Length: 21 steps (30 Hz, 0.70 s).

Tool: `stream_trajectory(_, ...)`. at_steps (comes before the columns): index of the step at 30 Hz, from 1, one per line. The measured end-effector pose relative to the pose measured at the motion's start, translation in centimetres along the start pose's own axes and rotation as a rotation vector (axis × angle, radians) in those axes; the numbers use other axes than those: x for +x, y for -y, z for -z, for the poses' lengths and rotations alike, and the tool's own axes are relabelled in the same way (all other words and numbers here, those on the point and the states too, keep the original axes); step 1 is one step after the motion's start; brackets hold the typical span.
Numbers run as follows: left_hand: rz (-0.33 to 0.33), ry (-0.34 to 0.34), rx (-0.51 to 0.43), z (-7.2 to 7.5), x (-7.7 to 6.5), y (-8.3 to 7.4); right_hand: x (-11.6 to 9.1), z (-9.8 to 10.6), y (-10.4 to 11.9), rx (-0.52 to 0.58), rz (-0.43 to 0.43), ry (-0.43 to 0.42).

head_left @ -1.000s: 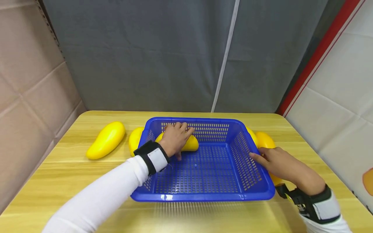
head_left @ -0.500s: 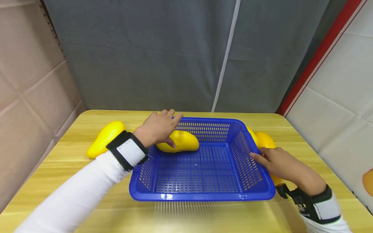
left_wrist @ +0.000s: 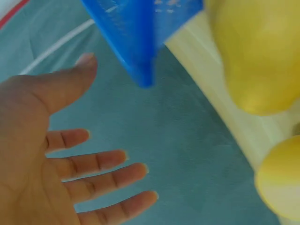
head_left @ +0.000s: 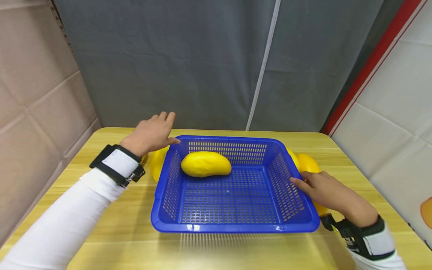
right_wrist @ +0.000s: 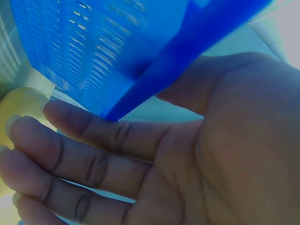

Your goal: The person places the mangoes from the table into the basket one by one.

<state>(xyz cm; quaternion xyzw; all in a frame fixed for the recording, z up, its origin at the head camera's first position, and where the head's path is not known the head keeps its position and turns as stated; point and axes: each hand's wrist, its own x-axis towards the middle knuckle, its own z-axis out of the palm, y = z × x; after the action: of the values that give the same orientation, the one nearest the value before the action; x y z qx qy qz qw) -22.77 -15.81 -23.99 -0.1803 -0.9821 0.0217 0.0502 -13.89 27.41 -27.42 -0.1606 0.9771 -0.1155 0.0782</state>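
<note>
Blue basket point(head_left: 236, 227) on wood-grain tabletop point(head_left: 135, 228), grey curtain point(head_left: 168, 71) behind, left grip point(head_left: 150, 135) wide, right grip point(head_left: 325, 190) holding basket.

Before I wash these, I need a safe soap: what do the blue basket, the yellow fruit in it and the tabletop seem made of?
Blue basket: probably glossy moulded plastic, judging by bright rim highlights and regular slots.
Yellow fruit: smooth, faintly shiny; its even surface could be real skin or plastic.
Tabletop: wood or laminate, satiny, with grain streaks and soft reflections.

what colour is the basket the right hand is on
Blue, seen best in the head view.
</note>
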Motion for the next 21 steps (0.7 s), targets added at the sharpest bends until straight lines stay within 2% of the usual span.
stream_trajectory(5,0.021,0.008,-0.073,-1.6,-0.3,2.0,0.1,-0.1,0.0,0.001,0.008,-0.017)
stream_trajectory(8,0.022,0.038,-0.113,-2.4,-0.8,2.8,0.2,0.0,0.0,0.008,0.013,-0.020)
stream_trajectory(16,0.114,0.255,-0.175,-4.1,-1.5,2.7,0.1,0.0,0.0,0.005,0.004,-0.017)
stream_trajectory(21,0.083,0.278,-0.218,-4.7,-1.3,2.2,0.1,-0.1,0.0,0.007,-0.003,-0.020)
